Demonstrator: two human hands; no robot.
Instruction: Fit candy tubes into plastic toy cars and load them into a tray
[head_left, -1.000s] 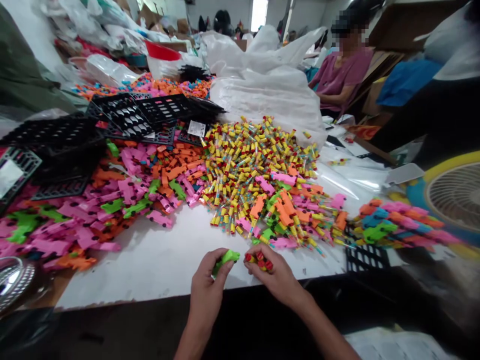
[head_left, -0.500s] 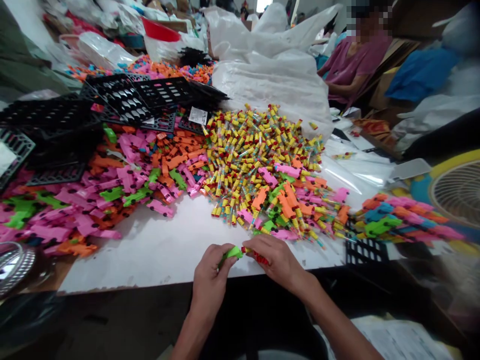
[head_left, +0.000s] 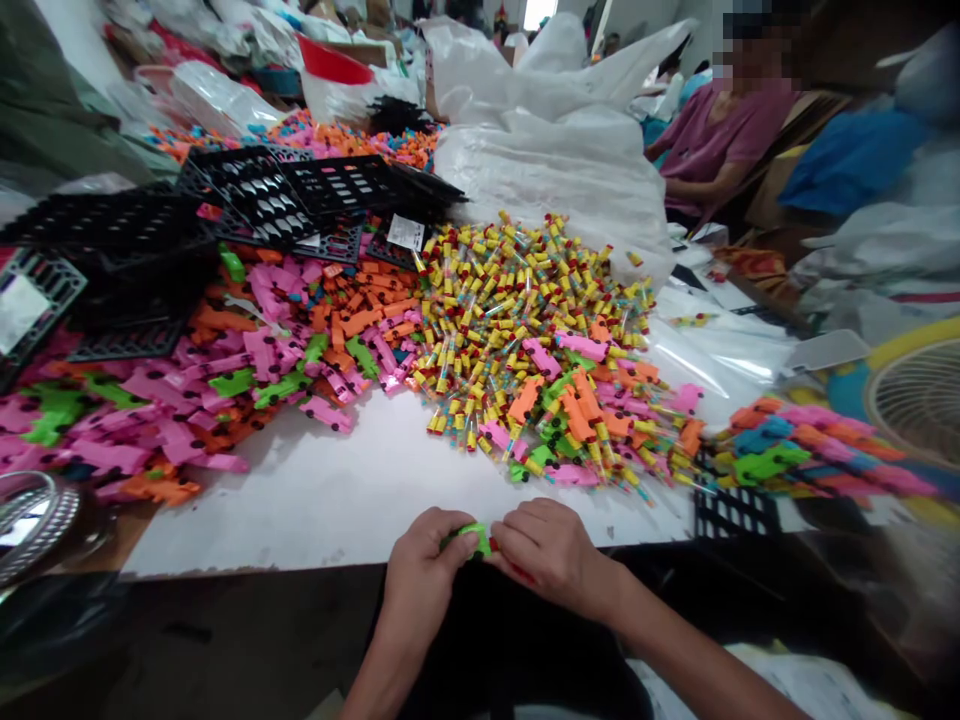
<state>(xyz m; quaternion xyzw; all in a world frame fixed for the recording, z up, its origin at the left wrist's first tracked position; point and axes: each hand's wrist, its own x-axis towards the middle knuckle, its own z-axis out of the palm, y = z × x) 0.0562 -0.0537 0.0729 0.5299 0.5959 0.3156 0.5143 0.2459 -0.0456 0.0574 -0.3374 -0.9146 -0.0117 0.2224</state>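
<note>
My left hand (head_left: 424,565) pinches a small green toy car (head_left: 478,540) over the front edge of the white tabletop (head_left: 337,520). Against the car's right end, my right hand (head_left: 551,550) is closed around a small tube with a red end (head_left: 495,545), mostly hidden by the fingers. Beyond my hands lies a heap of clear tubes with yellow bands and red ends (head_left: 487,330). Several pink, orange and green toy cars (head_left: 577,400) rest on that heap's near right side. A larger pile of toy cars (head_left: 172,400) spreads to the left.
Black slotted trays (head_left: 247,190) lie over the left pile, and another black tray (head_left: 739,512) sits at the right edge. A big white plastic sack (head_left: 547,170) stands behind the tubes. A fan (head_left: 919,390) is at right; a person in a pink shirt (head_left: 724,140) sits beyond.
Both hands have moved slightly down towards me. My right hand has come closer to my left, and the red-ended tube now meets the green car. The view has shifted slightly.
</note>
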